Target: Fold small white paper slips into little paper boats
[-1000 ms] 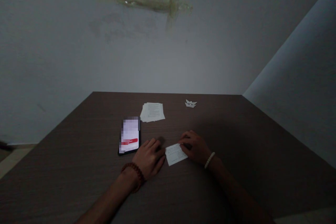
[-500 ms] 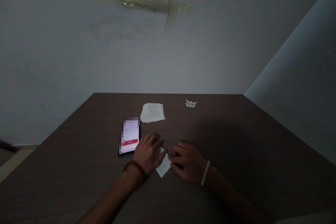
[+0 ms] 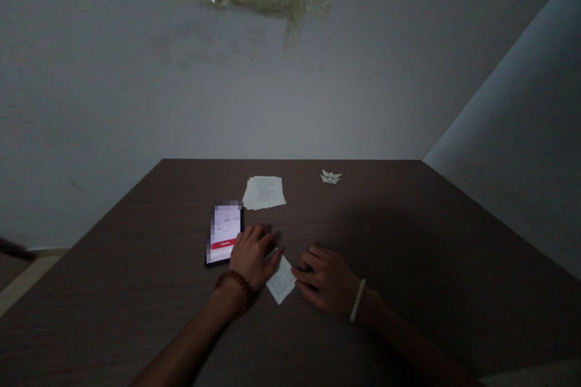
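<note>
A small printed slip of paper (image 3: 281, 281) lies on the table between my hands, turned so that one corner points toward me. My left hand (image 3: 253, 256), with a dark red beaded bracelet at the wrist, rests over the slip's left side. Its fingers stretch forward onto the tabletop and its thumb lies along the paper's upper edge. On the other side, my right hand (image 3: 324, 278) has its thumb and fingertips closed at the slip's right corner; a pale beaded bracelet circles that wrist. The curled fingers hide that corner.
A phone (image 3: 224, 234) with a lit screen lies just beyond my left hand. Further back on the brown table (image 3: 385, 187) are a stack of printed sheets (image 3: 264, 192) and small folded paper boats (image 3: 331, 177). A wall (image 3: 290, 103) stands behind the table.
My left thumb has shifted up and left, uncovering more of the slip's print. My right hand stays at the slip's right corner.
</note>
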The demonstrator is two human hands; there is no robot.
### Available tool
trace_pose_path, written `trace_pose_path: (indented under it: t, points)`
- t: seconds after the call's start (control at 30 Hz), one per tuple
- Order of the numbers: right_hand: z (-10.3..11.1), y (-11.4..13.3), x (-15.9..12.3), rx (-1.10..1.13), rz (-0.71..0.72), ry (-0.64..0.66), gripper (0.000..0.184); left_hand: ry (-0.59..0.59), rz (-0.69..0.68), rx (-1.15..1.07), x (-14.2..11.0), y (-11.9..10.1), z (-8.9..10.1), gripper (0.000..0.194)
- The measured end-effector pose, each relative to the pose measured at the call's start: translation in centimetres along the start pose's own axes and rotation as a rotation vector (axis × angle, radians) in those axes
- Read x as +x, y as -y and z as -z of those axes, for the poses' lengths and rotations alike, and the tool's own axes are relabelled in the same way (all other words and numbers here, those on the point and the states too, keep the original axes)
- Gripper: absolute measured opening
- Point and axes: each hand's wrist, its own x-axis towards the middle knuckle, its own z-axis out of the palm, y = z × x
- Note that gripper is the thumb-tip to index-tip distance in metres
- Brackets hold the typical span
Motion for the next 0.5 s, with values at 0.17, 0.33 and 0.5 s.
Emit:
trace_pose_path:
  t: [0.17,0.33,0.5]
  points:
    - [-0.2,-0.1,-0.1,0.003,0.003,-0.007,0.015,-0.011,0.027,0.011,0.3,0.2,0.0,0.016]
    - [-0.1,0.1,-0.1,0.007,0.002,-0.005,0.014,-0.046,0.039,0.039,0.5,0.8,-0.2,0.013]
    - [0.3,0.3,0.0,0.01,-0.047,0.005,0.013,-0.049,-0.068,-0.062,0.2,1.4,-0.1,0.016]
